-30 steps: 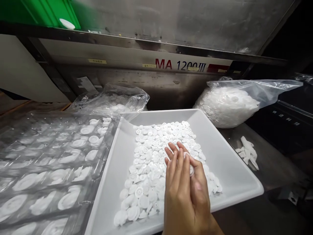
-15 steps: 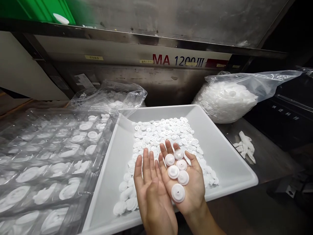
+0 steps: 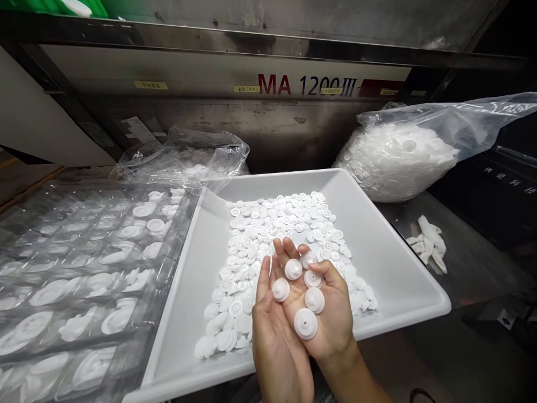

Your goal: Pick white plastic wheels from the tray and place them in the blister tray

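My right hand (image 3: 331,313) is palm up and cupped above the tray, with several small white plastic gears (image 3: 306,323) lying on its palm and fingers. Its thumb bends over one of them. Beside it, my left hand (image 3: 279,347) is also turned up, its edge against the right hand. The left thumb and fingers close at the edge of another white gear (image 3: 281,289), which has a pointed hub. Under both hands, many similar white gears (image 3: 251,240) lie loose in a light grey tray (image 3: 390,274), partly hidden by my fingers.
Left of the tray stand clear blister trays (image 3: 96,263) with white parts in their pockets. Behind are an open clear bag (image 3: 188,157) and a full bag of white parts (image 3: 398,162). A white glove (image 3: 428,243) lies on the right. A metal machine panel (image 3: 277,134) rises behind.
My left hand has moved right, and its thumb has come in to the gears. One gear has shifted left toward the left fingers. The right thumb has bent inward. The view has tilted slightly.
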A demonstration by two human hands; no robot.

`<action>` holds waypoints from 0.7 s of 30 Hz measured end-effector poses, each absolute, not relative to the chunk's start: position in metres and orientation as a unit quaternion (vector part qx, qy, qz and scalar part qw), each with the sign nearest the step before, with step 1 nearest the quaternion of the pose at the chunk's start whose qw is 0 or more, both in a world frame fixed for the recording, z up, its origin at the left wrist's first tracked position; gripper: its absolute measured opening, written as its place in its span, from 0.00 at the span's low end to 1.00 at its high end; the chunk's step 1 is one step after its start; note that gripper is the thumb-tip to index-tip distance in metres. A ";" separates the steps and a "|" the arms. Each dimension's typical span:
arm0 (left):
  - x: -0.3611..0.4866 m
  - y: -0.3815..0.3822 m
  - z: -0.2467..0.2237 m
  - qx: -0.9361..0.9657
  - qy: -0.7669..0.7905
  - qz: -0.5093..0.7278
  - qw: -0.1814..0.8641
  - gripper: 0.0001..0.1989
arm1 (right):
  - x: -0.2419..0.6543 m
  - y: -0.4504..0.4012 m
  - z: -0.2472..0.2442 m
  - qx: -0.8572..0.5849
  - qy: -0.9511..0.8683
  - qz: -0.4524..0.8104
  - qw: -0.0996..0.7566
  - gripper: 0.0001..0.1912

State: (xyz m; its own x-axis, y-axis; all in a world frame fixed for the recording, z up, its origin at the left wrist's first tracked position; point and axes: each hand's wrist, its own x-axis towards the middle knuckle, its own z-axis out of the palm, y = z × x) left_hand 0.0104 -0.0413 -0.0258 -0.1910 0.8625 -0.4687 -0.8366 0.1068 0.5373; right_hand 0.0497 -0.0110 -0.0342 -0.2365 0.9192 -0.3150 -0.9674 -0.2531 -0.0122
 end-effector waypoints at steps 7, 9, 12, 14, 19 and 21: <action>0.015 -0.045 -0.034 0.064 0.408 0.694 0.590 0.22 | 0.049 -0.013 -0.034 -0.111 0.090 0.772 0.619 0.08; 0.016 -0.045 -0.037 0.079 0.414 0.697 0.580 0.22 | 0.049 -0.014 -0.033 -0.117 0.085 0.763 0.630 0.08; 0.019 -0.046 -0.039 0.090 0.415 0.695 0.581 0.21 | 0.049 -0.014 -0.032 -0.134 0.087 0.755 0.636 0.07; 0.020 -0.046 -0.039 0.089 0.413 0.690 0.587 0.21 | 0.050 -0.013 -0.033 -0.151 0.092 0.754 0.632 0.07; 0.021 -0.044 -0.036 0.053 0.405 0.688 0.599 0.22 | 0.049 -0.013 -0.039 -0.200 0.090 0.744 0.631 0.11; 0.021 -0.042 -0.033 0.023 0.403 0.680 0.613 0.21 | 0.048 -0.014 -0.041 -0.215 0.084 0.735 0.638 0.12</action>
